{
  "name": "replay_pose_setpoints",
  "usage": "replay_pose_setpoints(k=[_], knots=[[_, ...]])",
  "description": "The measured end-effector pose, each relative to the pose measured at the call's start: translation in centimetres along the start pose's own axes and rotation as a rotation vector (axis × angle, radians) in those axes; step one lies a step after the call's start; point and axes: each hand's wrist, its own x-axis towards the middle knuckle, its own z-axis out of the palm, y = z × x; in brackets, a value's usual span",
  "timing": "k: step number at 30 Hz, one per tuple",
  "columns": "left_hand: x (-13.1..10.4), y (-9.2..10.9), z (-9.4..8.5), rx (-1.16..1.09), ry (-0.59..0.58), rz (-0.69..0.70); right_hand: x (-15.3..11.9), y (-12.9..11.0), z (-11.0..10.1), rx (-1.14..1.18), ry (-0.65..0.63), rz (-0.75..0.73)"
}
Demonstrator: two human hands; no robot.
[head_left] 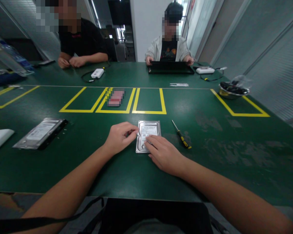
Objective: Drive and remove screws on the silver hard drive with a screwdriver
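Observation:
A silver hard drive [148, 128] with a white label lies flat on the green table. My left hand [120, 136] is at its left edge, thumb and forefinger pinched together. Whatever sits between those fingertips, if anything, is too small to make out. Across the lower right part of the drive rests my right hand [164, 152], its fingers stretched out over the label. To the right of the drive lies a black and yellow screwdriver [182, 137], its tip pointing away from me.
A second hard drive [40, 131] lies at the left, small bits beside it. Yellow tape frames [148, 112] mark the table; a pixelated pink object [116, 98] sits in one. A metal bowl [233, 92] of dark items stands far right. Two people sit opposite, one holding a black tray-like panel [171, 67].

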Motion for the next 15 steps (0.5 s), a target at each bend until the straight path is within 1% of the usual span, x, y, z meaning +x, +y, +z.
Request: replay_pose_setpoints(k=[3, 6, 11, 15], knots=[[-0.6, -0.4, 0.0, -0.089, -0.028, 0.037, 0.0, 0.0, 0.0, -0.028, -0.01, -0.006], [-1.3, -0.7, -0.3, -0.17, -0.066, 0.076, -0.1, 0.0, 0.1, -0.043, -0.013, -0.015], [-2.3, -0.8, -1.0, -0.24, -0.096, 0.067, -0.1, 0.1, 0.3, -0.053, 0.001, -0.013], [-2.5, -0.9, -1.2, -0.248, -0.153, 0.067, -0.1, 0.1, 0.3, -0.057, 0.019, -0.008]])
